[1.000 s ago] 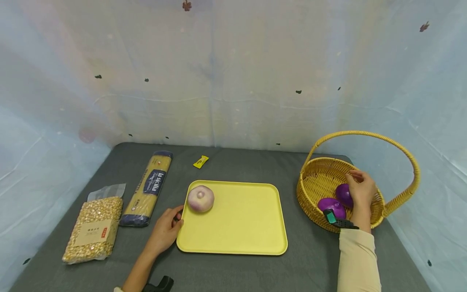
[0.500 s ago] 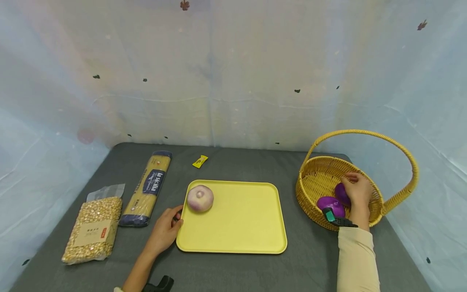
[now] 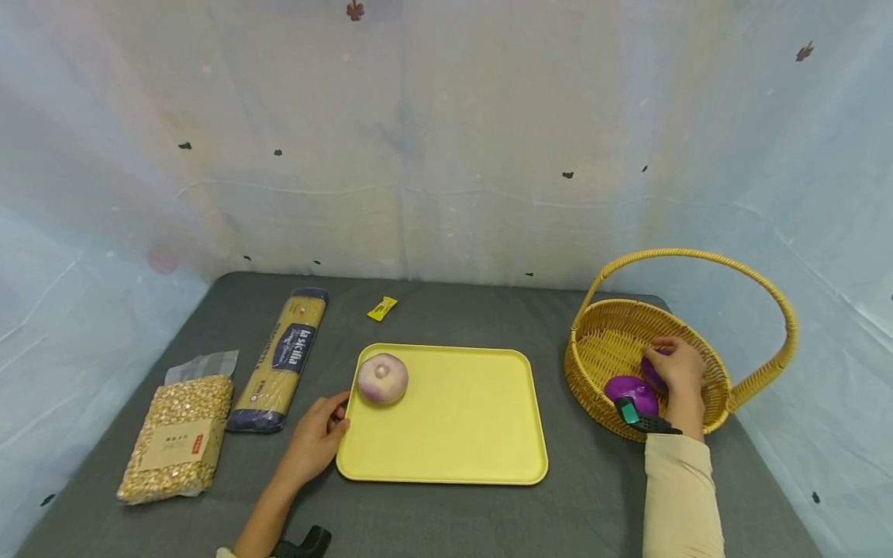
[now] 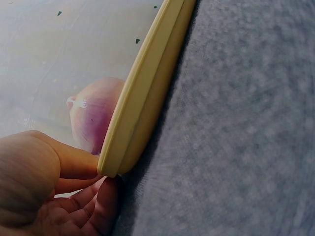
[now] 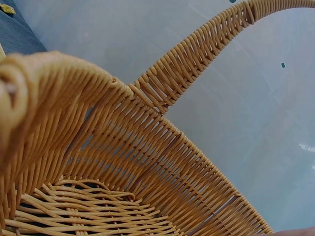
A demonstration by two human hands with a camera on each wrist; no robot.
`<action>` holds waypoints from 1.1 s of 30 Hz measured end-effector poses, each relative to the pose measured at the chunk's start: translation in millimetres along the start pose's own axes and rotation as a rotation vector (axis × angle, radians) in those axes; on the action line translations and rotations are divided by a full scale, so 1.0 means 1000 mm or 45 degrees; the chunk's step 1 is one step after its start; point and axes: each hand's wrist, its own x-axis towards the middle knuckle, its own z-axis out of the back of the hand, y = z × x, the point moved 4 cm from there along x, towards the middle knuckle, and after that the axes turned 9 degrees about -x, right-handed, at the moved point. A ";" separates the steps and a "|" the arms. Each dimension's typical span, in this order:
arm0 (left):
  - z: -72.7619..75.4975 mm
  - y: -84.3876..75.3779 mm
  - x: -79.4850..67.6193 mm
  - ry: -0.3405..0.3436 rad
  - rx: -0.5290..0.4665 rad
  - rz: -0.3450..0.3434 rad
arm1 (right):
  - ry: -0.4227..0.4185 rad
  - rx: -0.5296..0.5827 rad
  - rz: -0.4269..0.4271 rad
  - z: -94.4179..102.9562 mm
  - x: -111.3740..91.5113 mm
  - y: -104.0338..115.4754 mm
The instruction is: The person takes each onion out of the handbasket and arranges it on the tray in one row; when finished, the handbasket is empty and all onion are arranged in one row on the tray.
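My left hand [image 3: 314, 443] pinches the left edge of a yellow rectangular tray [image 3: 453, 418]. In the left wrist view the thumb lies against the tray's rim [image 4: 140, 93] and the other fingers curl below it. A pale purple-and-white onion [image 3: 382, 379] sits in the tray's upper left part. My right hand [image 3: 684, 373] reaches down inside a yellow wicker basket [image 3: 593, 364], its fingers curled over a shiny purple rounded thing [image 3: 650, 375], partly hidden by the hand. A second shiny purple rounded thing [image 3: 631, 394] lies beside it, partly behind the wrist strap.
The basket's tall handle [image 3: 698, 254] arches over its opening. Left of the tray lie a pack of spaghetti [image 3: 279, 364] and a clear bag of corn kernels [image 3: 177, 438]. A small yellow wrapped packet [image 3: 382, 308] is behind the tray. Pale sheeting [image 3: 446, 155] hangs behind the grey-covered table.
Inside the basket my right hand has moved slightly lower and to the left, its fingers closing down over the purple rounded thing. The left hand stays at the tray's edge.
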 end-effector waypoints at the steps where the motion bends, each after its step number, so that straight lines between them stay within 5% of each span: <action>1: 0.000 0.000 0.000 -0.001 0.001 -0.002 | 0.014 -0.011 0.005 0.000 0.000 0.000; 33: 0.000 -0.002 0.000 -0.001 -0.003 0.005 | 0.244 -0.055 0.069 -0.005 -0.007 0.002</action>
